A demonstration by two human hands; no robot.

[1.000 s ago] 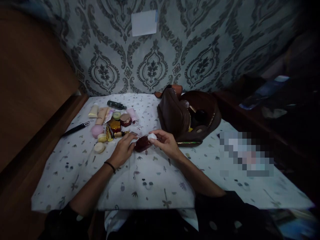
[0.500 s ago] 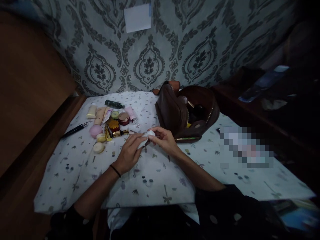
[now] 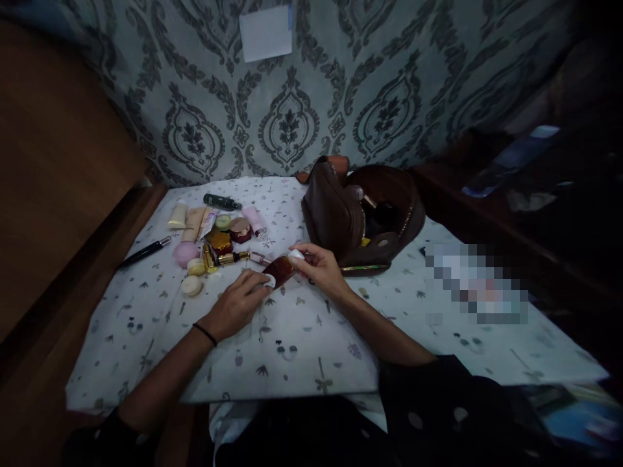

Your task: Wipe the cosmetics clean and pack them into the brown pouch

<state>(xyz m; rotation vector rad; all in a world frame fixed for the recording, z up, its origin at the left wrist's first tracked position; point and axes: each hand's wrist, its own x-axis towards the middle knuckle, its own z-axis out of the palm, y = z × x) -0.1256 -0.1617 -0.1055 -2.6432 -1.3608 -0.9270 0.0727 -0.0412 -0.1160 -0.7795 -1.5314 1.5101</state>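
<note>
Between my two hands lies a brown, amber-like bottle (image 3: 278,272), tilted over the white patterned cloth (image 3: 296,344). My left hand (image 3: 238,301), with a dark band at the wrist, has its fingers closed on a small white piece (image 3: 268,281) at the bottle's lower left end. My right hand (image 3: 318,269) pinches the white cap end (image 3: 296,254) at the upper right. A pinkish tube (image 3: 260,258) lies just behind the bottle. The open brown bag (image 3: 331,214) stands behind my right hand with small items inside.
Left of my hands are a pink ball (image 3: 185,254), several jars and tubes, a dark green bottle (image 3: 222,202) and a black pen (image 3: 145,251). A blurred-out object (image 3: 477,285) lies right of the bag. Patterned fabric (image 3: 289,123) rises behind.
My left hand has moved down and left, away from my right hand. The brown bottle between them now shows, where before my fingers mostly covered it.
</note>
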